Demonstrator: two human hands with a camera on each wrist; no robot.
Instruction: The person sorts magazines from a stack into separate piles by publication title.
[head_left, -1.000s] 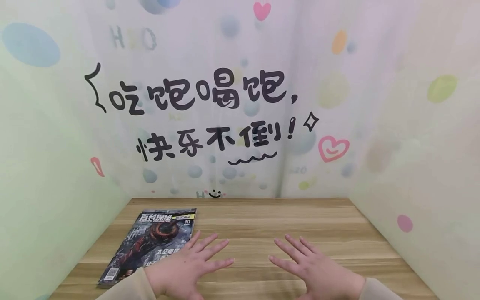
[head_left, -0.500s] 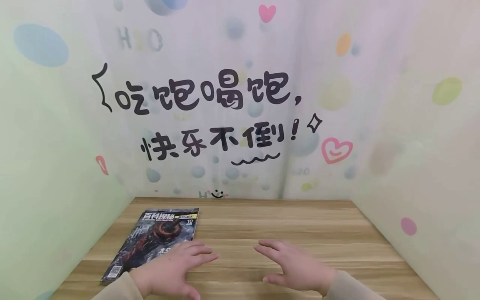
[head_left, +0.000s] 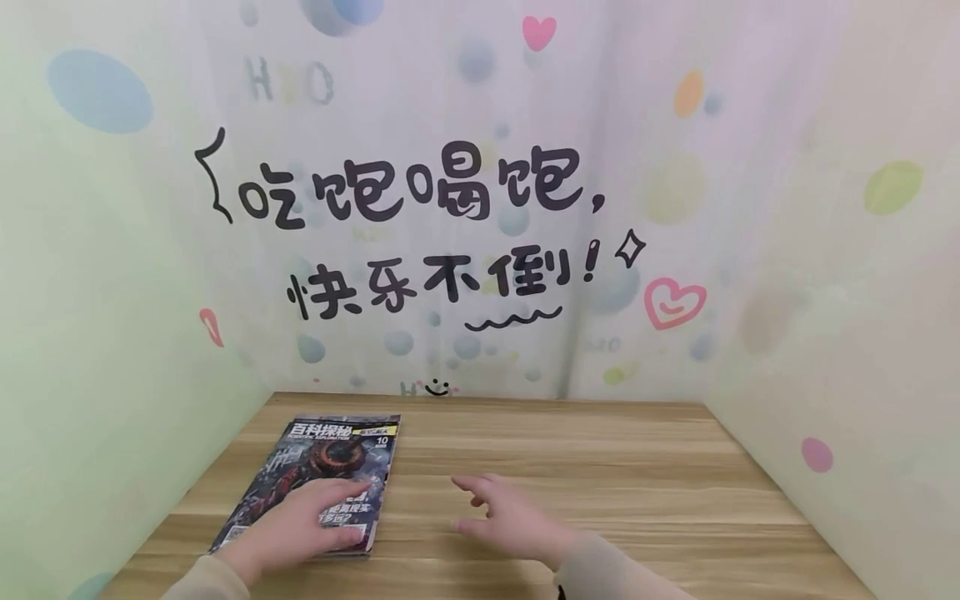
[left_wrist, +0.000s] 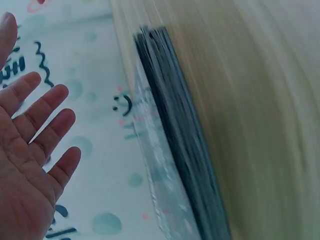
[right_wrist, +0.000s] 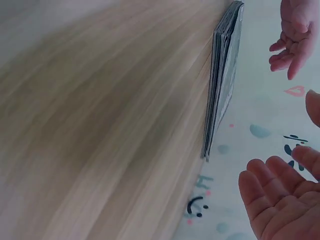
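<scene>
On the left of the table lies a small stack of magazines (head_left: 330, 454), the top one with a dark cover and white Chinese lettering. My left hand (head_left: 296, 525) hovers over the near part of the cover, hiding some of it. In the left wrist view the stack's layered page edges (left_wrist: 177, 135) show below the left hand (left_wrist: 30, 155), whose fingers are spread apart from it. To the right of the stack, my right hand (head_left: 517, 525) hangs over the table, fingers loosely bent toward the magazines and holding nothing. The right wrist view shows the right palm (right_wrist: 285, 205) bare.
The wood-grain table (head_left: 600, 450) is enclosed by a patterned back wall (head_left: 420, 358) with black Chinese lettering, and by pale side walls (head_left: 847, 317) (head_left: 112, 317). The magazines lie near the table's left side.
Both hands have shifted left and turned from palms down to more sideways. The left hand has moved further over the magazines; the right hand has come closer to them. The view has shifted slightly.
</scene>
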